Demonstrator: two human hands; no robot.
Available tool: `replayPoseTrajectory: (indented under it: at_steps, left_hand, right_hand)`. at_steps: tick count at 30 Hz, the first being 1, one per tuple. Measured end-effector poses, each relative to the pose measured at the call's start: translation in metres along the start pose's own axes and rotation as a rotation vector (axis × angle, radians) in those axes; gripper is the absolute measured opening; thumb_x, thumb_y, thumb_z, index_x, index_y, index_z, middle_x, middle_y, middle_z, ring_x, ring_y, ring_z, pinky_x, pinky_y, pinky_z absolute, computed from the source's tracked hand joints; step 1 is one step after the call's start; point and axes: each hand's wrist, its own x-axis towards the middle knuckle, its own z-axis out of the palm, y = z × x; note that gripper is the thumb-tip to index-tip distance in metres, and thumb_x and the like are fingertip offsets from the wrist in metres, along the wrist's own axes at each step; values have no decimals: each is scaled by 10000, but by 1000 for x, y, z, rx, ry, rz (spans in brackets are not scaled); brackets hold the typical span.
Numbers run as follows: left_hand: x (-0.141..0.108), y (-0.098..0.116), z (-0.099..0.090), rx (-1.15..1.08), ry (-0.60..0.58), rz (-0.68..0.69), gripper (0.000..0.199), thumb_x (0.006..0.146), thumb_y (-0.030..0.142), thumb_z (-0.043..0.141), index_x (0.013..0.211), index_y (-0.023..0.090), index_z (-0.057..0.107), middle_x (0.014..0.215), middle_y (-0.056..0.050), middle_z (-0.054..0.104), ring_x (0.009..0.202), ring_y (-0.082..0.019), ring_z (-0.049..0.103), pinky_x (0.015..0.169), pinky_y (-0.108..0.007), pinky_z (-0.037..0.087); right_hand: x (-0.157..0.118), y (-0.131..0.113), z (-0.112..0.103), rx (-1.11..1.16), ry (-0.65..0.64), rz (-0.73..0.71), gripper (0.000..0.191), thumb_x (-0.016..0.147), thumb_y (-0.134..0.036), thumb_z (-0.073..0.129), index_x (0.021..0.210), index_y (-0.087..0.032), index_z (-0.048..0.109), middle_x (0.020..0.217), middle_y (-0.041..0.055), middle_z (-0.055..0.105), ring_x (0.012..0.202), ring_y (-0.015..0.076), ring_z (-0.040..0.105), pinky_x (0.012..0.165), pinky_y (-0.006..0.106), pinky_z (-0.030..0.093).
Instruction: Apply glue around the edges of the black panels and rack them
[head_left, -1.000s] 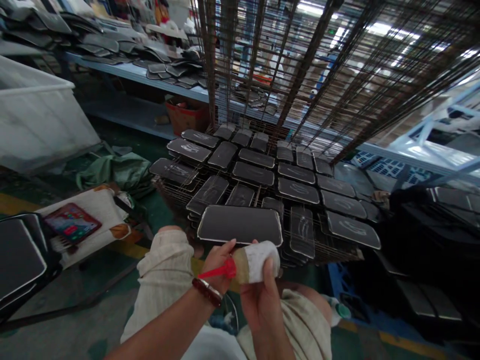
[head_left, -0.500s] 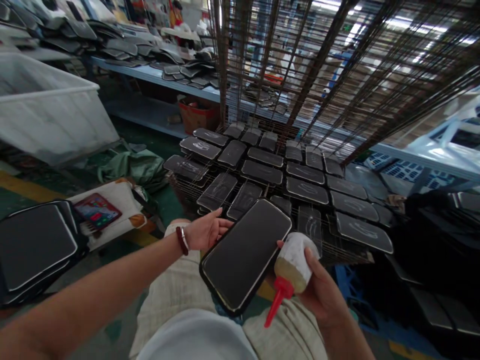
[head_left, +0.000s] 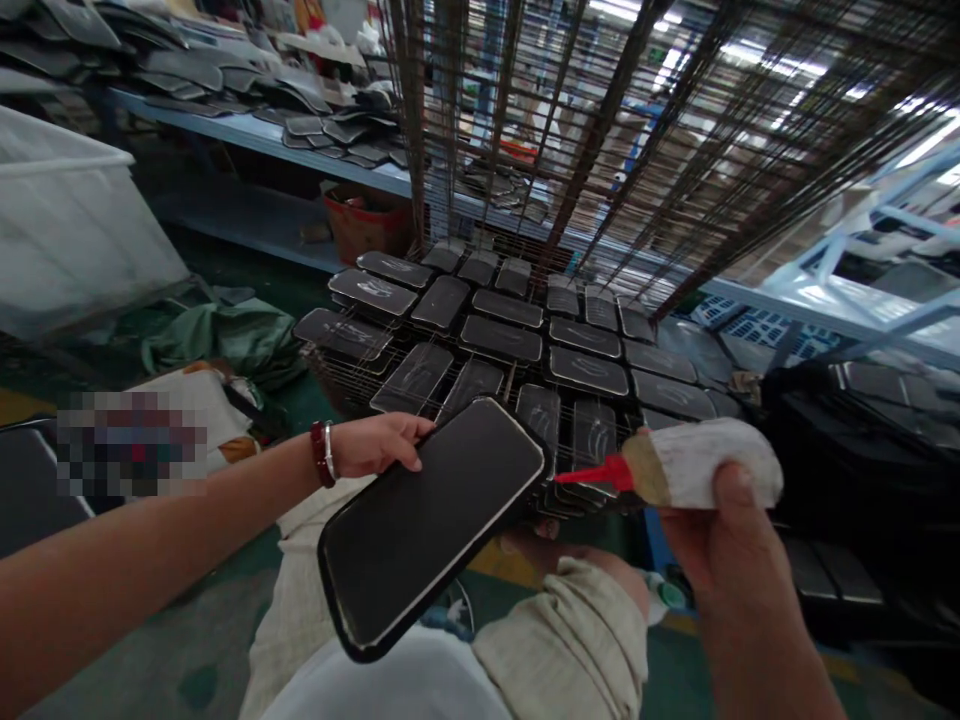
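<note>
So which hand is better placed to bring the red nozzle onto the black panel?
Right, I'd judge. The right hand holds the bottle, its red nozzle pointing toward the black panel. The left hand is occupied gripping the panel's edge.

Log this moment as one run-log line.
left hand: grips dark panel | right hand: holds red-nozzled bottle, pointed toward panel | beyond: wire rack bearing dark pieces

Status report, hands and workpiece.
Left hand gripping black panel. Right hand holding red-nozzled bottle, tip near panel's edge. Loaded wire rack just beyond.
</note>
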Motion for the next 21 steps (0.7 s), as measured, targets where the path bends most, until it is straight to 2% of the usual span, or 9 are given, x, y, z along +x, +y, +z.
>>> replayPoseTrajectory:
  at_steps: [2,4,7,9,15,21]
  left_hand:
    - [-5,2,0,43,-15,-34,487,583,59,677,1066,124,691,1042,-118,736,884,-241,707,762,-298,554]
    - [-8,3,1,68,-24,-65,484,570,64,678,1049,125,697,1041,-111,737,875,-239,707,761,-297,553]
    - [-10,3,5,78,-44,-105,462,557,64,672,1012,133,704,1005,-88,745,850,-233,707,754,-297,554]
    - [-10,2,6,89,-60,-131,448,550,63,670,990,139,706,997,-79,746,835,-227,706,748,-294,555]
    - [-12,4,6,134,-97,-175,449,542,56,665,980,147,709,939,-53,752,824,-226,705,742,-292,554]
    - [-14,5,0,93,-82,-136,440,545,63,670,976,143,710,972,-70,749,833,-232,705,752,-298,555]
  right_hand:
    - [4,-11,6,-60,-42,-97,524,744,-437,812,1192,-243,621,1150,65,657,1014,241,652,926,377,527]
    - [4,-17,13,-97,-130,-131,499,735,-431,818,1156,-231,638,1112,79,669,1014,267,651,944,436,514]
    - [2,-19,23,-133,-258,-121,468,744,-419,806,1129,-204,648,1052,111,683,1030,309,642,924,498,514]
    - [2,-17,28,-143,-300,-94,480,742,-408,805,1142,-200,639,1043,118,684,1042,321,636,908,508,520]
    - [6,-11,35,-154,-353,-58,501,725,-373,812,1156,-196,628,1047,117,682,1063,332,622,913,522,506]
    - [1,-10,20,-190,-331,-44,530,722,-391,811,1172,-181,628,1022,138,679,1010,341,641,885,531,517]
